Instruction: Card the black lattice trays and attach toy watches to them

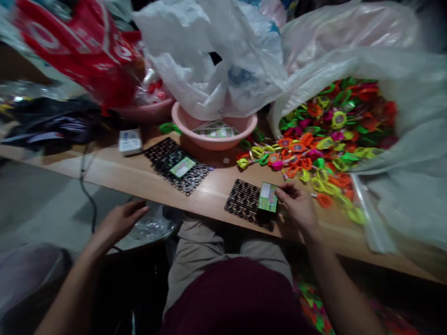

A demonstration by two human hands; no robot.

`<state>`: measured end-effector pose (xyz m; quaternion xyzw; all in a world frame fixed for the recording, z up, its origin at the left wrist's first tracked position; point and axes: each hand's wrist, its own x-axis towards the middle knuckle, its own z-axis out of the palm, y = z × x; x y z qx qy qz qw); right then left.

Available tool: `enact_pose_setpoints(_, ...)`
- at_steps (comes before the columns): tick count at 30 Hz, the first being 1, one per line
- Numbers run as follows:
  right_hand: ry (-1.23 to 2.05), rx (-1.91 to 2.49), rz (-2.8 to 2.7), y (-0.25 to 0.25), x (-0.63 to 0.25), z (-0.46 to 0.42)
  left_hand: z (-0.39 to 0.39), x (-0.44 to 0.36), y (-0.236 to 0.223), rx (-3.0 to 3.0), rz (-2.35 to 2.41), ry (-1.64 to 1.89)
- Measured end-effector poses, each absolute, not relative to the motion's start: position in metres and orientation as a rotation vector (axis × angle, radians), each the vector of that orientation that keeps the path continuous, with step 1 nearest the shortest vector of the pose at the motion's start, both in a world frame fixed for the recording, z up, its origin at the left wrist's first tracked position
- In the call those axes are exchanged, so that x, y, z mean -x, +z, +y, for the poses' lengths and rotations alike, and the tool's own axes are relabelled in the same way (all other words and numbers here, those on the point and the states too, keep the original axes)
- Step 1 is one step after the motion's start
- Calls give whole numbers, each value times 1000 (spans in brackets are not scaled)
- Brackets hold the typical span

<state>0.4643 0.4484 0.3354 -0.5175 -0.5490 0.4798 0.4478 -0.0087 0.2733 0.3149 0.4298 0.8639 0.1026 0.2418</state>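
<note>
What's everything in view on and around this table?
wooden table: one, light brown, across the view
neon plastic pieces: many, orange, green, yellow and pink, heaped at right
white plastic sack: one, white, far right
pink basin: one, pink, at the table's back, cards inside
black mesh mats: two, black, on the table
green cards: two, one on a mat, one held
red plastic bag: one, red, top left
left hand: one, empty, off the table's near edge
right hand: one, holding a green card above a mat
</note>
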Motion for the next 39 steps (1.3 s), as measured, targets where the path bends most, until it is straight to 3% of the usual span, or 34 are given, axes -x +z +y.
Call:
enact_pose_setpoints(7, 1427, 1306, -1330, 311, -463, 457, 313, -72, 378, -1592, 1722, 320)
enact_pose_setpoints(13, 1355, 1304, -1299, 300, -455, 454, 366, -183, 349, -2337, 1205, 312)
enact_pose_setpoints(16, 1338, 1300, -1211, 305, -467, 457, 381, -205, 316, -2489, 1199, 172)
enact_pose_setpoints(21, 1327, 1307, -1343, 297, -479, 456, 386, -210, 286, -2579, 1257, 245)
enact_pose_setpoints(31, 722, 1672, -1957, 298, -475, 452, 379, -238, 298, -2787, 1431, -16)
enact_pose_setpoints(39, 689, 1454, -1966, 291, -500, 455, 376, -223, 298, -2840, 1342, 120)
